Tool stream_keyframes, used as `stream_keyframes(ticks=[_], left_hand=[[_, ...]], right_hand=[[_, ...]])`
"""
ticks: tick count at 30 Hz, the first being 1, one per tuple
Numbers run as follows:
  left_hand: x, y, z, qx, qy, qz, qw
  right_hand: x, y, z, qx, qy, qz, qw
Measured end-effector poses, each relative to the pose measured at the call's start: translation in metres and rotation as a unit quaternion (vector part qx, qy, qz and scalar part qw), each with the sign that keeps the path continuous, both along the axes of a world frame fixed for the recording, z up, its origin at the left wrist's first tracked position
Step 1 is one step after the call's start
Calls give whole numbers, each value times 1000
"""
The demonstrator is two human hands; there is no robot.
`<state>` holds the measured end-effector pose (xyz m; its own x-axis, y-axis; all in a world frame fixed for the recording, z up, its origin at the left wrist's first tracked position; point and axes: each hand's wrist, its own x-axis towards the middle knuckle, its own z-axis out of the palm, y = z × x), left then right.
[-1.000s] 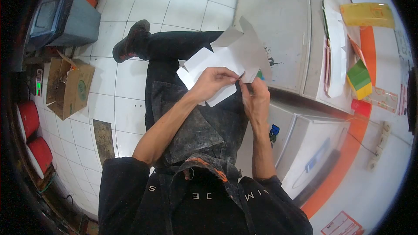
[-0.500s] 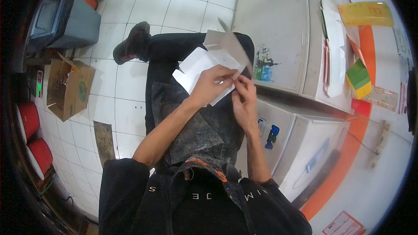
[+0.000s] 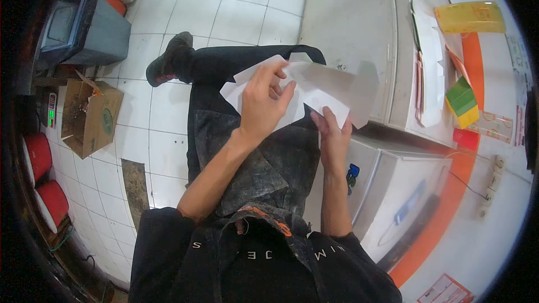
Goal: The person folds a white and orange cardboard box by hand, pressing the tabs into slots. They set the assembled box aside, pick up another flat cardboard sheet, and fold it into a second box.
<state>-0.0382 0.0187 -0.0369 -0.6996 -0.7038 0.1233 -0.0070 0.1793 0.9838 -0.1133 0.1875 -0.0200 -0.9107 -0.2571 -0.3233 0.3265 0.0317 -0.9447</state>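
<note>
A white cardboard sheet with folded flaps lies partly opened out above my lap, over the dark apron. At its left part is my left hand, the fingers curved and apart, with the fingertips near the upper flap. My right hand has the lower right edge of the cardboard between thumb and fingers. The right-hand flap stands out beyond my knee and looks blurred.
On the left are a grey bin, an open brown carton and red containers. To the right stand a white cabinet, a white box and a yellow plastic item.
My hands were close together at the cardboard's right edge and have moved apart. The left went up and left, the right moved right. The cardboard has spread wider to the right.
</note>
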Motion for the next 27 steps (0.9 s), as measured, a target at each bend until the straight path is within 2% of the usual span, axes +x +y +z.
stream_keyframes(ticks=[3,5,6,7,8,9,10,11,12,13,15,17,18,19,20,21,22,23,24,27], left_hand=[[-6,-13,15,28,-9,-12,999],[-13,-18,9,12,-34,-67,997],[-16,-19,4,10,-31,-67,997],[-19,-19,-2,-38,-40,-54,997],[-20,-18,-8,-84,-50,-40,994],[-21,-18,-11,-84,-51,-39,994],[-20,-17,-14,-102,-46,-20,994],[-20,-16,-17,-119,-40,-3,992],[-18,-14,-19,-117,-42,-6,992],[-16,-13,-21,-134,-48,3,990],[-17,-14,-22,-153,-51,12,987],[-14,-14,-17,-200,-80,14,976],[-13,-12,-14,-200,-79,14,976],[-12,-11,-9,-262,-65,39,962],[-12,-11,-5,-323,-51,65,943],[-12,-13,0,-325,-51,66,942],[-10,-15,4,-373,-23,79,924],[-8,-17,6,-420,4,92,903],[-7,-18,8,-417,11,95,904],[-2,-25,18,-458,-16,91,884]], right_hand=[[11,2,10,-10,-67,4,998],[14,6,14,-8,-101,19,995],[12,10,17,59,-131,96,985],[10,16,20,125,-160,171,964],[8,24,24,185,-120,257,941],[3,24,36,185,-120,258,940],[0,21,58,313,-111,363,871],[-2,19,72,431,-99,455,773],[3,21,77,393,-81,400,824],[4,21,84,394,-82,398,825],[4,12,102,276,-61,317,905],[4,-2,106,256,-75,303,915],[7,-13,101,225,-19,270,936],[9,-22,97,192,39,235,952],[6,-27,83,191,42,234,952],[3,-30,61,162,111,214,957],[2,-36,50,131,177,194,956],[0,-40,46,127,176,199,956],[-1,-44,44,110,169,203,958],[0,-58,38,62,171,195,964]])
